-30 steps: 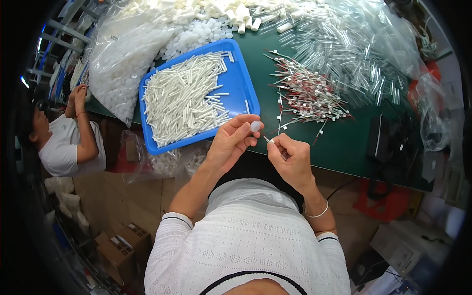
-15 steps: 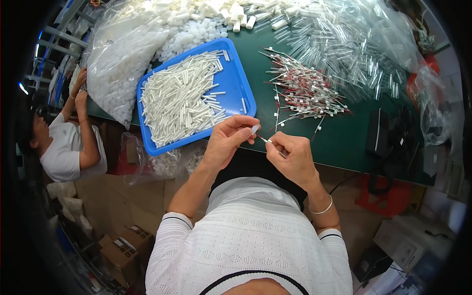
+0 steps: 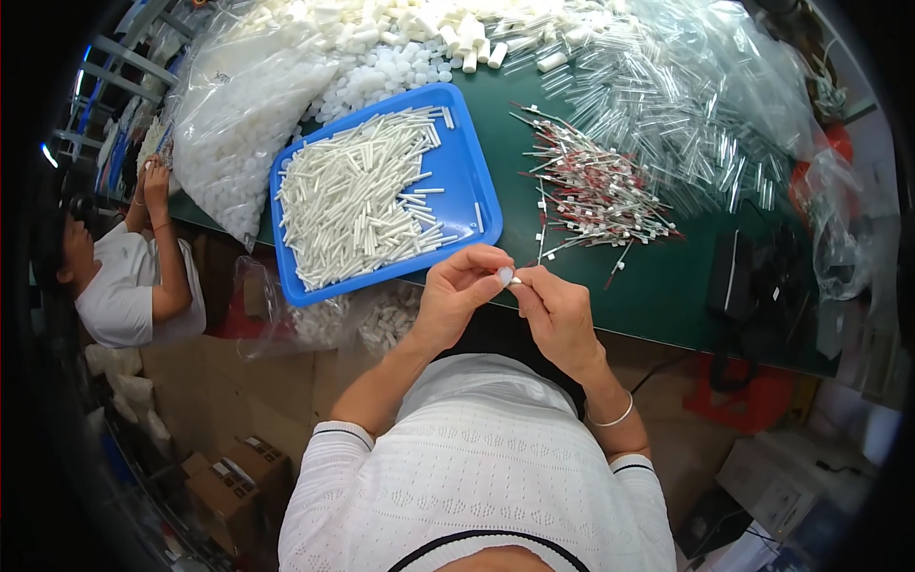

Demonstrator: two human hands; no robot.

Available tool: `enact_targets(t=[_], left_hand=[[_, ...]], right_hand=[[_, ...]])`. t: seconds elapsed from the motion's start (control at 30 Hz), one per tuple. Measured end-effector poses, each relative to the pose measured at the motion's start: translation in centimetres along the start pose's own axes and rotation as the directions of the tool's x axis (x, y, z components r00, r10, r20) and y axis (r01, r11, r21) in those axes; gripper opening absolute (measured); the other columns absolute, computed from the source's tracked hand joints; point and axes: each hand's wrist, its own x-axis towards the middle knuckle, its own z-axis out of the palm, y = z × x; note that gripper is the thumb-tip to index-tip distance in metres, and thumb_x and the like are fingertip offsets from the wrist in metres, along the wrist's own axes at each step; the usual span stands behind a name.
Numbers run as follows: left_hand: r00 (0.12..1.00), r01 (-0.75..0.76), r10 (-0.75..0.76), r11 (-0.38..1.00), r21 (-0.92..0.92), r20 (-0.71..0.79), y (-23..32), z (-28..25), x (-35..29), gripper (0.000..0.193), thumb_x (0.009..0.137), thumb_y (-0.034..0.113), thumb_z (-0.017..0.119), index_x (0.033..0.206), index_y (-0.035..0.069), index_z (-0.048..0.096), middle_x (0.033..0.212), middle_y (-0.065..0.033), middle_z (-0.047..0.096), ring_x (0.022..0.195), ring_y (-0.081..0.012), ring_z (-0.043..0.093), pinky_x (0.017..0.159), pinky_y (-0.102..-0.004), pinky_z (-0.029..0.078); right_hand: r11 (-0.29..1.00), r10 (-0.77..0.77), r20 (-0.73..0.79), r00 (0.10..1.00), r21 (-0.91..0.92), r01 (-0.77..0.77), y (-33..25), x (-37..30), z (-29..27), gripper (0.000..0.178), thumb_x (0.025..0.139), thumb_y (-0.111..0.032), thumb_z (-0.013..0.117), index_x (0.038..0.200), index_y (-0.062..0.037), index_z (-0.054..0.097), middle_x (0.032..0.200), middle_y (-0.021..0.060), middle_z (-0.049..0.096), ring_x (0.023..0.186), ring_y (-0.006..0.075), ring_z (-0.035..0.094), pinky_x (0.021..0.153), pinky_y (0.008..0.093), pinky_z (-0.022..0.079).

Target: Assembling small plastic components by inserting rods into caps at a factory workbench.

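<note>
Over the table's near edge, my two hands meet at the fingertips. A translucent white plastic cap [image 3: 505, 275] is pinched between the thumb and fingers of my left hand [image 3: 459, 291], its round face showing. Close against it, my right hand [image 3: 560, 319] is closed on a thin stick with a small white end; most of the stick is hidden by the fingers. Beyond my right hand lies a heap of thin red-and-white sticks [image 3: 600, 195] with small white ends. Left of it, a blue tray [image 3: 467, 162] carries many short white tubes [image 3: 353, 195].
Loose translucent caps [image 3: 381, 76] lie behind the tray, beside a large clear bag [image 3: 229, 124] of them. White cylinders [image 3: 472, 43] and clear tubes [image 3: 658, 105] cover the far side. A black device [image 3: 732, 272] stands right. Another person [image 3: 133, 276] works at far left.
My right hand has moved left, bringing the stick's white end up to the cap. The cap has turned in my left fingers to show its round face.
</note>
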Motion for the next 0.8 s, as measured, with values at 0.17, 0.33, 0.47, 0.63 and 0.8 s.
enact_targets(t=[0.17, 0.33, 0.47, 0.63, 0.8], left_hand=[[0.987, -0.156, 0.149, 0.977, 0.143, 0.062, -0.3, 0.2, -0.1, 0.019, 0.087, 0.001, 0.064, 0.106, -0.001, 0.061, 0.109, -0.0085, 0.055, 0.096, -0.0137, 0.055, 0.086, -0.0266, 0.045], [0.981, -0.194, 0.184, 0.942, 0.273, 0.062, 1.2, -0.1, 0.0, 0.02, 0.083, 0.006, 0.07, 0.101, 0.0, 0.064, 0.111, -0.0096, 0.055, 0.103, -0.0164, 0.052, 0.091, -0.0298, 0.041], [0.985, -0.128, 0.037, 0.817, 0.562, 0.171, 3.3, 0.6, 0.8, 0.025, 0.077, 0.007, 0.074, 0.101, 0.007, 0.069, 0.112, -0.006, 0.058, 0.102, -0.0167, 0.053, 0.089, -0.0289, 0.041], [0.985, -0.043, 0.173, 0.318, 0.947, -0.013, 6.1, -3.3, 5.0, 0.01, 0.082, 0.011, 0.066, 0.087, 0.002, 0.068, 0.077, -0.0075, 0.066, 0.072, -0.0189, 0.061, 0.066, -0.0313, 0.048], [0.976, -0.166, 0.103, -0.234, 0.958, 0.194, 3.1, -4.7, 8.0, 0.02, 0.076, 0.022, 0.068, 0.074, 0.005, 0.06, 0.074, -0.0136, 0.063, 0.074, -0.0338, 0.06, 0.069, -0.0439, 0.047]], right_hand=[[0.996, -0.082, -0.099, 0.992, 0.013, 0.084, 1.2, -0.6, 1.6, 0.008, 0.09, -0.006, 0.059, 0.092, 0.0014, 0.061, 0.068, 0.0087, 0.059, 0.054, 0.019, 0.057, 0.049, 0.0295, 0.044], [0.869, 0.166, 0.148, 0.975, 0.446, -0.216, 1.7, 0.1, 1.0, 0.017, 0.09, -0.007, 0.061, 0.103, 0.0024, 0.065, 0.08, 0.0061, 0.064, 0.069, 0.0125, 0.061, 0.061, 0.0264, 0.047], [0.907, 0.054, 0.243, 0.969, 0.395, -0.149, 3.1, 1.3, -0.9, 0.016, 0.09, -0.004, 0.06, 0.104, 0.0028, 0.065, 0.091, 0.0046, 0.064, 0.086, 0.0098, 0.059, 0.078, 0.0215, 0.047], [0.608, 0.277, 0.294, 0.915, 0.684, -0.403, 2.3, 0.4, -1.0, 0.019, 0.089, 0.002, 0.056, 0.107, 0.006, 0.062, 0.094, 0.0074, 0.063, 0.077, 0.0113, 0.058, 0.071, 0.0226, 0.048], [0.618, 0.274, 0.171, 0.947, 0.723, -0.309, 2.9, -0.6, -1.4, 0.022, 0.092, 0.003, 0.052, 0.112, 0.0049, 0.062, 0.099, 0.0088, 0.06, 0.08, 0.0125, 0.06, 0.073, 0.0246, 0.051]])
